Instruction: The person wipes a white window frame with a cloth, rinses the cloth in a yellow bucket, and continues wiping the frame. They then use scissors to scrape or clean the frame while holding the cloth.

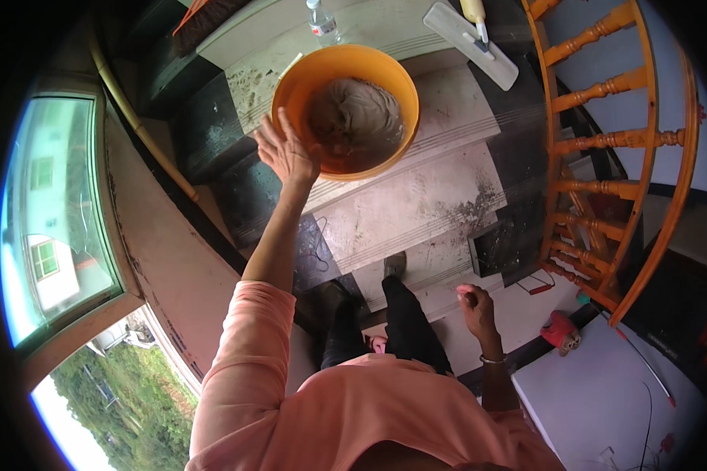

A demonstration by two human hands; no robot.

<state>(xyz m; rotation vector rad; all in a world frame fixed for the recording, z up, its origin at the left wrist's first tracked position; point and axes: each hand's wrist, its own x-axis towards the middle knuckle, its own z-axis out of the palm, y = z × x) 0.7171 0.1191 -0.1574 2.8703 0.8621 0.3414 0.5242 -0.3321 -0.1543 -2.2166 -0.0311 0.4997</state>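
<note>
An orange plastic bucket [412, 112] stands on the stairs in front of me, with wet grey-brown cloth or paste [362, 109] inside; I cannot tell which. My left hand [288, 154] is at the bucket's near left rim, fingers spread and nothing held. Whether its thumb rests on the rim is unclear. Low on the right, away from the bucket, my right hand [478, 309] hangs with fingers curled in and no object visible in it. Behind the bucket is a clear plastic bottle [324, 26]. A plastering float [474, 47] with a pale handle lies farther right.
Stained pale treads [418, 212] with dark sides descend toward my feet. A turned wooden banister [601, 141] bounds the right side. At left are a glass window [65, 200] and a bamboo-like pole [144, 132]. A broom [206, 23] lies at the upper left.
</note>
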